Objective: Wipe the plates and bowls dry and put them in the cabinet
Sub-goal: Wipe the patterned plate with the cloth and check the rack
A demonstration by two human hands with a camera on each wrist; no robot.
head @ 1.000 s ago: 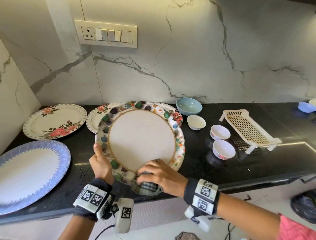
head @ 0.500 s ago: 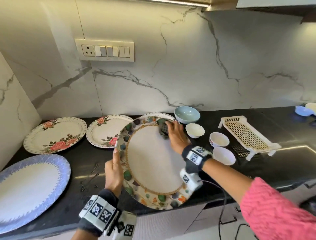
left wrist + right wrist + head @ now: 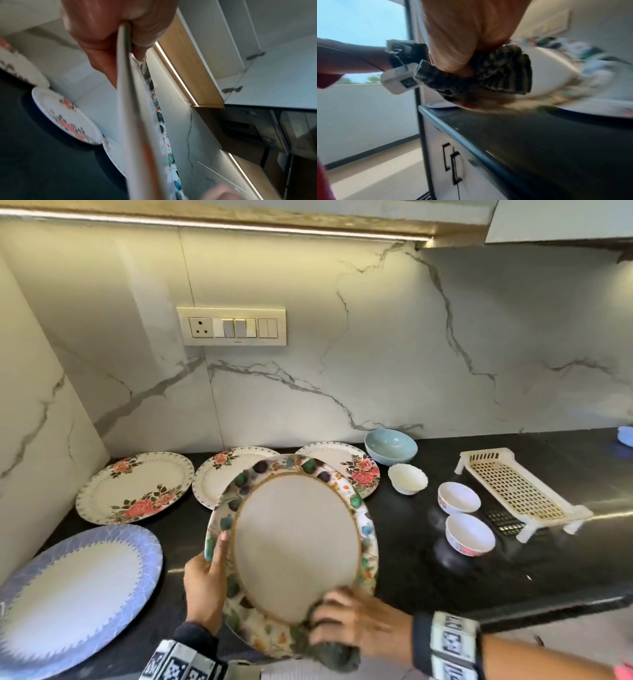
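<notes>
A large plate with a leaf-patterned rim (image 3: pixel 294 546) is held tilted above the black counter (image 3: pixel 428 563). My left hand (image 3: pixel 205 580) grips its left rim, thumb on the face; the left wrist view shows the plate's edge (image 3: pixel 126 94) pinched between thumb and fingers. My right hand (image 3: pixel 356 625) presses a dark green cloth (image 3: pixel 329 652) against the plate's near rim; the right wrist view shows the cloth (image 3: pixel 488 75) bunched under the palm on the plate (image 3: pixel 556 70).
On the counter lie three rose-patterned plates (image 3: pixel 133 487) (image 3: pixel 219 477) (image 3: pixel 356 470) and a blue-rimmed plate (image 3: pixel 68 590). A blue bowl (image 3: pixel 390 446), a white bowl (image 3: pixel 407 478), two small bowls (image 3: pixel 459 497) (image 3: pixel 470 534) and a cream rack (image 3: pixel 520 494) stand to the right. Upper cabinets (image 3: pixel 257 47) hang above.
My right hand has swept the cloth from the plate's far rim down to its near rim. The left hand keeps its grip and the head view has tipped upward.
</notes>
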